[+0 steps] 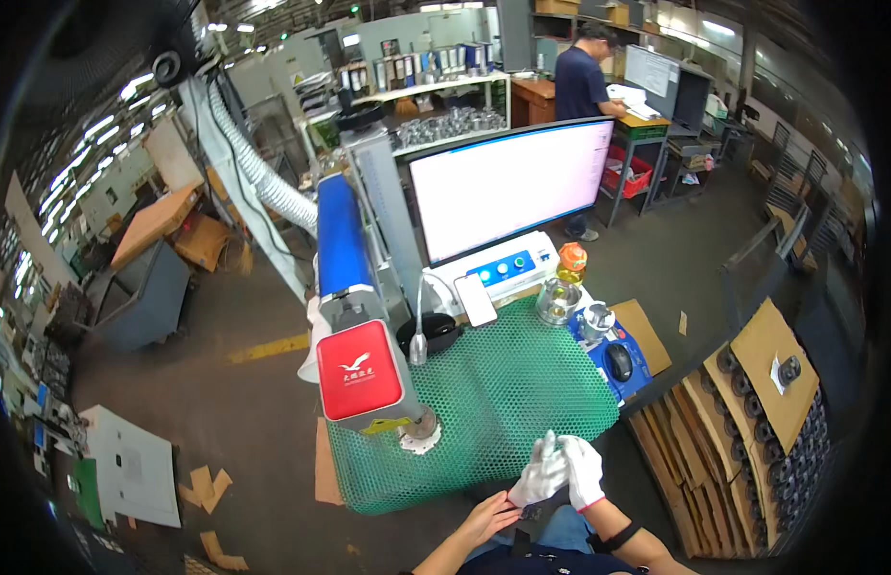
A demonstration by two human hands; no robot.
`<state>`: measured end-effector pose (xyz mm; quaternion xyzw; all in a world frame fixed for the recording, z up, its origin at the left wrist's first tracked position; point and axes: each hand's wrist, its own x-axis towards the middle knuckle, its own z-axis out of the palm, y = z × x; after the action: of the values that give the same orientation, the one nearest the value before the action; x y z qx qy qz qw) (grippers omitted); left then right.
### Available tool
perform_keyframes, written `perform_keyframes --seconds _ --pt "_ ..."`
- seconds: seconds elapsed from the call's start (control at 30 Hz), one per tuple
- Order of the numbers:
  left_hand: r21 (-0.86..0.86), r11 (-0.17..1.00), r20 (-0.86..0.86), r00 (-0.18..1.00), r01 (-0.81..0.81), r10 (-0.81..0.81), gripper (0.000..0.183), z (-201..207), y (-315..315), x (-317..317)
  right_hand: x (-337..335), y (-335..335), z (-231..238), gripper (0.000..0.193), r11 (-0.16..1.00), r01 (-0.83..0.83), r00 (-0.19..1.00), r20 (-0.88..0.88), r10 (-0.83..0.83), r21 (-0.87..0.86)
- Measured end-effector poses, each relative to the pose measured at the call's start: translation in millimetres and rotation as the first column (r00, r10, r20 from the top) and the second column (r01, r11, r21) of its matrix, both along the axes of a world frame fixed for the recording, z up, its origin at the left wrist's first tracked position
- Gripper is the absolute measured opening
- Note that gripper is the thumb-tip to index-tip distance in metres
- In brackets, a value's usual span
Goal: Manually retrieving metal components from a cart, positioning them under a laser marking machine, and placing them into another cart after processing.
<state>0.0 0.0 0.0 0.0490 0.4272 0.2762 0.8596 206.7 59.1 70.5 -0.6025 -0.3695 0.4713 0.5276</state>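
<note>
Near the front right edge of the green mesh mat (484, 402), my two hands meet over my lap. My left hand (488, 518) looks bare, its fingers closed at the red-edged cuff of a white glove (538, 476). My right hand (585, 471) wears a matching white glove and is closed against the other glove's finger end. Greyish fingertips stick up between them; whether anything else is held there is hidden. On the mat's left side, a round metal part (424, 423) sits on a pale toothed disc (420, 441), under the red-fronted head (361, 371) of a blue machine.
Behind the mat are a monitor (512, 187), a phone (476, 300) and a bottle with an orange cap (572, 259). A metal cup-like part (595, 323) and a mouse (618, 362) lie right. Cardboard-layered stacked parts (742, 422) stand at right; a person (581, 81) works beyond.
</note>
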Motion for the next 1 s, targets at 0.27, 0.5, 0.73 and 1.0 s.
perform_keyframes --seconds 0.27,0.5,0.73,1.0 --pt "-0.034 0.965 0.085 0.962 0.262 -0.258 0.039 -10 10 55 88 -83 43 0.025 0.935 0.336 0.942 -0.058 -0.331 0.113" --pt "0.419 0.741 -0.099 0.838 0.524 -0.537 0.036 8 16 222 232 -217 20 0.032 0.71 0.703 0.711 -0.062 -0.7 0.038" --pt "0.497 0.489 -0.119 0.615 0.717 -0.779 0.008 12 -16 427 349 -383 38 0.041 0.611 0.775 0.604 0.471 -0.643 -0.16" --pt "0.749 -0.377 -0.659 0.671 0.545 -0.339 0.008 58 -149 586 373 -447 52 0.053 0.759 0.636 0.635 0.653 -0.412 -0.139"
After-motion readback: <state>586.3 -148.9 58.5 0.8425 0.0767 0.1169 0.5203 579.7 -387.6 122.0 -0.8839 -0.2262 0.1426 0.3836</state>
